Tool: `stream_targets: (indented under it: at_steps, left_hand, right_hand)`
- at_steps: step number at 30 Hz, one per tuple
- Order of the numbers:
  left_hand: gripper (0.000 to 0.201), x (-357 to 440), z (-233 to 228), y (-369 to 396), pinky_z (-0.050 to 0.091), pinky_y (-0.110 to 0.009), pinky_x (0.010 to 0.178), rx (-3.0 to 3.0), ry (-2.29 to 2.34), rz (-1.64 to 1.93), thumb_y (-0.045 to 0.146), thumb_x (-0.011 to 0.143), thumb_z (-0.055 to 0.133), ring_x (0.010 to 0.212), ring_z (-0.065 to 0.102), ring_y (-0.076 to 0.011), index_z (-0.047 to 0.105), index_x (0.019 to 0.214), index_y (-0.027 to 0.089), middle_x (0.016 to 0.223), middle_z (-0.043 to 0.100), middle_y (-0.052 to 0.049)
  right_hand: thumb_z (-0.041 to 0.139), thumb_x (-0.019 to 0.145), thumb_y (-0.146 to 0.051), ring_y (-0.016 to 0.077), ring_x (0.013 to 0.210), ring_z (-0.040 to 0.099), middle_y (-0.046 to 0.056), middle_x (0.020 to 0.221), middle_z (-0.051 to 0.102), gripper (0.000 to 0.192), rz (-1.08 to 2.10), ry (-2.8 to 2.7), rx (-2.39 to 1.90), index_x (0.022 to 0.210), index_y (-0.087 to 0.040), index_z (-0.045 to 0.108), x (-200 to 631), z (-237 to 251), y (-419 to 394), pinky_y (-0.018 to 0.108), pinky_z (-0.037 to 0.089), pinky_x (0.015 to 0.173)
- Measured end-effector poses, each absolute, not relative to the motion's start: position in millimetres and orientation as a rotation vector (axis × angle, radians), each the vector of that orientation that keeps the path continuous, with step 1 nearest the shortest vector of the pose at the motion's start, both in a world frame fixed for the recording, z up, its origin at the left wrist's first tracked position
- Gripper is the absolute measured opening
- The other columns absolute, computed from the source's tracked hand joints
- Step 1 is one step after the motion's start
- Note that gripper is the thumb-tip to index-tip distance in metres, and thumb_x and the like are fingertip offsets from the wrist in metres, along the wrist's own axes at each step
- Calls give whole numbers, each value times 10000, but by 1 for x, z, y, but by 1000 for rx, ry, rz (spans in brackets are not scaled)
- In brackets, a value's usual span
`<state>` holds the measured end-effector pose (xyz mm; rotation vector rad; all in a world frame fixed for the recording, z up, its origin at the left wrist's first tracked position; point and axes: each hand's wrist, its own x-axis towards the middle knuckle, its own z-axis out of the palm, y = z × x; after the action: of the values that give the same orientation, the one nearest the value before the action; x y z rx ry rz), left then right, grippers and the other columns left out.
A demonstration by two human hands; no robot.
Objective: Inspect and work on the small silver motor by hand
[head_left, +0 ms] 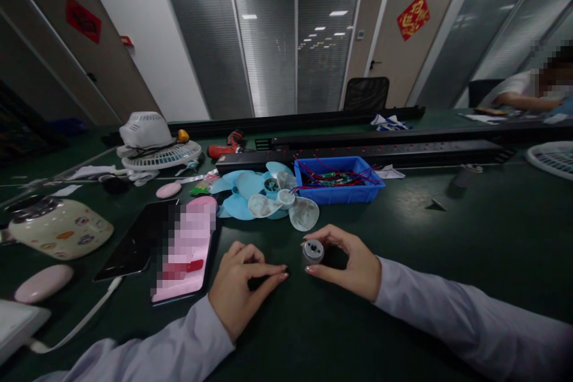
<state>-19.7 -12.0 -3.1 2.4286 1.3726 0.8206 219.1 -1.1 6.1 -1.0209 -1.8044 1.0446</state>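
Within the right hand (357,259), a metal cylinder (313,252)

patterned cup (67,230), red drill (228,144) on table (505,239); black chair (366,93) beyond

Your right sleeve (447,310) runs off the right edge, your left sleeve (179,343) off the bottom. You can't tell whether your left fingers (268,270) pinch anything small. Your right fingers (333,275) hide part of the metal cylinder (313,252). Pixel blocks cover much of the phone (205,250); the right edge crops a fan grille (554,159).
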Motion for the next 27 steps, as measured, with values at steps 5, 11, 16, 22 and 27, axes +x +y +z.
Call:
stream_targets:
  at_steps: [5, 11, 16, 22, 27]
  left_hand:
    - [151, 7, 10, -9, 426, -321, 693, 2247, 1384, 1283, 285, 840, 629, 800, 519, -191, 713, 965, 291, 774, 586, -17]
    - [116, 41, 13, -5, 416, -353, 782, 2200, 1251, 1420, 217, 846, 613, 887, 527, -204, 685, 933, 246, 842, 627, -22]
    - [88, 47, 12, -4, 413, -365, 794, 2172, 1235, 1403, 217, 844, 609, 898, 534, -212, 670, 905, 232, 853, 644, -24]
    - [90, 46, 15, -5, 410, -372, 796, 2242, 1191, 1387, 238, 840, 615, 899, 525, -215, 672, 909, 241, 851, 635, -26]
    - [92, 47, 16, -5, 423, -371, 796, 2258, 1185, 1390, 223, 839, 611, 891, 517, -213, 672, 907, 234, 850, 632, -30]
  right_hand:
    - [772, 672, -204, 202, 878, 659, 53, 945, 693, 404, 1025, -1817, -1029, 1032, -179, 590, 219, 6, -1, 374, 507, 815]
    - [759, 688, -191, 176, 848, 646, 27, 913, 673, 355, 997, -1827, -949, 994, -192, 579, 219, 2, 0, 331, 508, 785]
    - [744, 697, -180, 184, 867, 639, 32, 928, 666, 343, 975, -1840, -942, 991, -188, 567, 219, 1, 1, 336, 497, 796]
    - [734, 699, -178, 173, 814, 634, 25, 881, 662, 316, 994, -1828, -927, 968, -183, 569, 217, 5, -1, 322, 491, 758]
    - [734, 701, -191, 171, 810, 631, 20, 874, 660, 313, 987, -1826, -912, 965, -189, 567, 217, 7, -2, 317, 486, 749]
